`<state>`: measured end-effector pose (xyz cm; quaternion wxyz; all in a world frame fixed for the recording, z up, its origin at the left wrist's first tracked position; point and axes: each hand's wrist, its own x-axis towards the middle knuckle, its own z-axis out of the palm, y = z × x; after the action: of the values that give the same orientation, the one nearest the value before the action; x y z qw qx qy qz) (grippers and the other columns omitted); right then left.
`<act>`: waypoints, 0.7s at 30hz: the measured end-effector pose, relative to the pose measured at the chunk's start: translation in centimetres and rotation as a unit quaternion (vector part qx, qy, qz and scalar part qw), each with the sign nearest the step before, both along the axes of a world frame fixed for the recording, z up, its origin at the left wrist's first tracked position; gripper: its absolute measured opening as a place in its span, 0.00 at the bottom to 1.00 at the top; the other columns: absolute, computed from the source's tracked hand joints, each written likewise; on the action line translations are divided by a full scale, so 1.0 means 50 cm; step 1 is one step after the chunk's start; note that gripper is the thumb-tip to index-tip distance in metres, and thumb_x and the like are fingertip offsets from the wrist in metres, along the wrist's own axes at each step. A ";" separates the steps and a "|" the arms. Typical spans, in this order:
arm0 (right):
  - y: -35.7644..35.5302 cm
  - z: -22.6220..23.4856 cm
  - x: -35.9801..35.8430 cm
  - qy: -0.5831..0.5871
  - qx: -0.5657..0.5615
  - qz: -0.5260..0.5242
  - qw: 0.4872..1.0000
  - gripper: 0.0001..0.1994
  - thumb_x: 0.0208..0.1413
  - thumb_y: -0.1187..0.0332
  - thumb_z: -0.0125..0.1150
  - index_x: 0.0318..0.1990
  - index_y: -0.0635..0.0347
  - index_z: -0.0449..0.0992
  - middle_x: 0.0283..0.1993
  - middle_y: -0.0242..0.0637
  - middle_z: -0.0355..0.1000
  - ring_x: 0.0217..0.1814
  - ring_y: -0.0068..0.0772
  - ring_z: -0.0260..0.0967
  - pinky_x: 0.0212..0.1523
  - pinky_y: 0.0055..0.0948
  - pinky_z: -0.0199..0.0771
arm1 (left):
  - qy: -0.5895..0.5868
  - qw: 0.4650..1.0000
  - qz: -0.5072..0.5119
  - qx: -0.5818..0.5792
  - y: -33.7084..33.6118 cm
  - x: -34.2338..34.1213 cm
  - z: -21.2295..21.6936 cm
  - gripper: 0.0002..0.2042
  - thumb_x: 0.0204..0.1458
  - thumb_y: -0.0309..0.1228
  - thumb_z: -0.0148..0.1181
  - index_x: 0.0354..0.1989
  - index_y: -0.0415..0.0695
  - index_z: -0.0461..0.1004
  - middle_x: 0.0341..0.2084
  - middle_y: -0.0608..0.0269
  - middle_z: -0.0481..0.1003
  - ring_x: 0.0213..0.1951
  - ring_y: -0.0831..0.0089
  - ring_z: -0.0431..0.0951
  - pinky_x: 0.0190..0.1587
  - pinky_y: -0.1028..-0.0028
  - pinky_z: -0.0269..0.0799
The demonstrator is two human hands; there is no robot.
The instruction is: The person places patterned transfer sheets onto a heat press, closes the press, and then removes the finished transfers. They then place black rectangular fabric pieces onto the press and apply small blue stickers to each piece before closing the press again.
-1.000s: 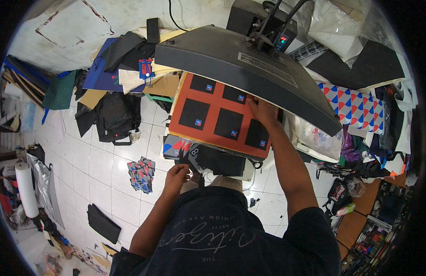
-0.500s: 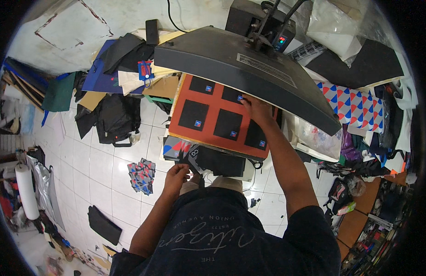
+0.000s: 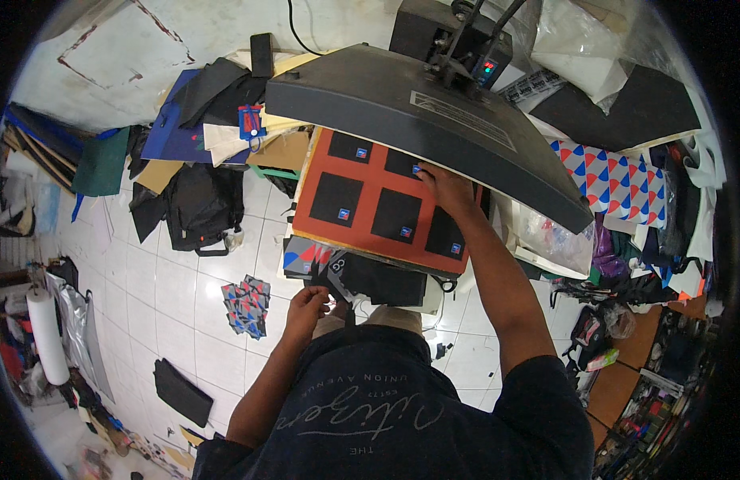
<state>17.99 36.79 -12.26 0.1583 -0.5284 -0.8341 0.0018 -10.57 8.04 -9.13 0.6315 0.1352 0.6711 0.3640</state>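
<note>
R hand (image 3: 444,186) slightly shifted on black patch (image 3: 404,163), grip flat/open; L hand (image 3: 308,308) grip pinching fabric piece (image 3: 338,282).

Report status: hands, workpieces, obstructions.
Right hand on black fabric squares, orange press bed. Left hand at dark pieces. Raised platen overhead.

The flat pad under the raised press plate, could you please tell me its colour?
Orange-red pad, carrying black fabric squares; head view shows it best.

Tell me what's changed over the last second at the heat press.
Hardly anything. The right hand stays on the black squares under the raised press plate. The left hand stays low by the dark pieces at the front edge. Squares and plate unmoved.
</note>
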 end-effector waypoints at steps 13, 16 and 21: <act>-0.005 0.021 -0.014 -0.010 0.001 -0.008 1.000 0.16 0.55 0.52 0.59 0.45 0.48 0.79 0.49 0.37 0.73 0.54 0.42 0.69 0.58 0.43 0.65 | -0.010 1.000 0.003 0.007 -0.004 0.000 0.003 0.08 0.54 0.30 0.54 0.40 0.41 0.73 0.29 0.68 0.74 0.28 0.80 0.72 0.33 0.80 0.67; -0.010 0.035 -0.016 0.000 0.013 -0.001 1.000 0.16 0.54 0.52 0.59 0.46 0.48 0.79 0.48 0.38 0.74 0.53 0.41 0.70 0.56 0.42 0.66 | -0.014 1.000 0.005 0.002 -0.003 0.001 0.001 0.08 0.55 0.29 0.54 0.40 0.42 0.73 0.29 0.68 0.74 0.28 0.81 0.72 0.33 0.80 0.66; -0.005 0.031 -0.003 0.054 -0.041 -0.049 0.996 0.15 0.55 0.54 0.59 0.45 0.51 0.78 0.44 0.39 0.75 0.51 0.42 0.71 0.53 0.41 0.68 | -0.009 1.000 0.004 0.003 -0.003 0.000 0.003 0.08 0.54 0.29 0.54 0.41 0.42 0.73 0.29 0.67 0.74 0.28 0.80 0.72 0.33 0.80 0.66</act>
<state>17.86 36.54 -10.73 0.1816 -0.5737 -0.7966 0.0568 -10.60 7.87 -8.98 0.6358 0.1311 0.6645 0.3701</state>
